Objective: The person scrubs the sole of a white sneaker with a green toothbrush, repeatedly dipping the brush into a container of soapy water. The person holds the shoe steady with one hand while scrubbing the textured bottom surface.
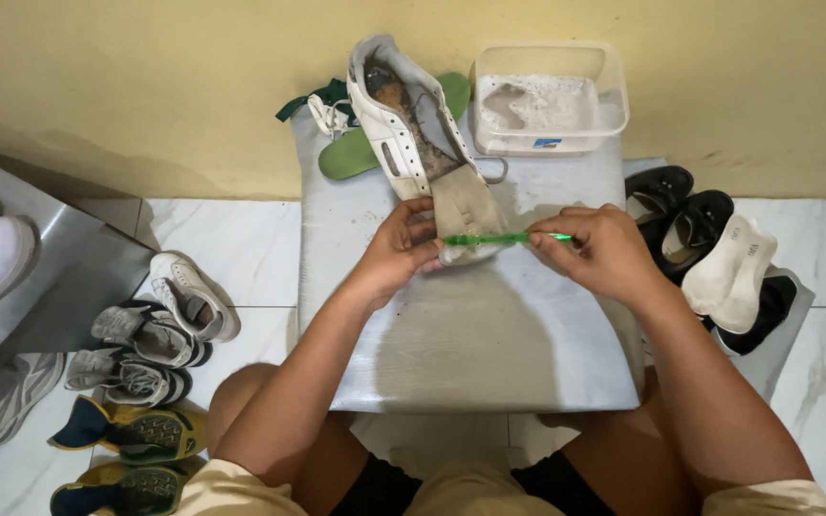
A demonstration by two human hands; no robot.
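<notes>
Grey board across the knees | left hand pinches soft, floppy tongue of white shoe | right hand closed on light green toothbrush | shoe likely stiff at sole, best held there | tub behind

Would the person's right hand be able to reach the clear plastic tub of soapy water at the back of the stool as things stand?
Probably yes: the tub sits just beyond the right hand, nothing between them, though that hand holds a green toothbrush.
</notes>
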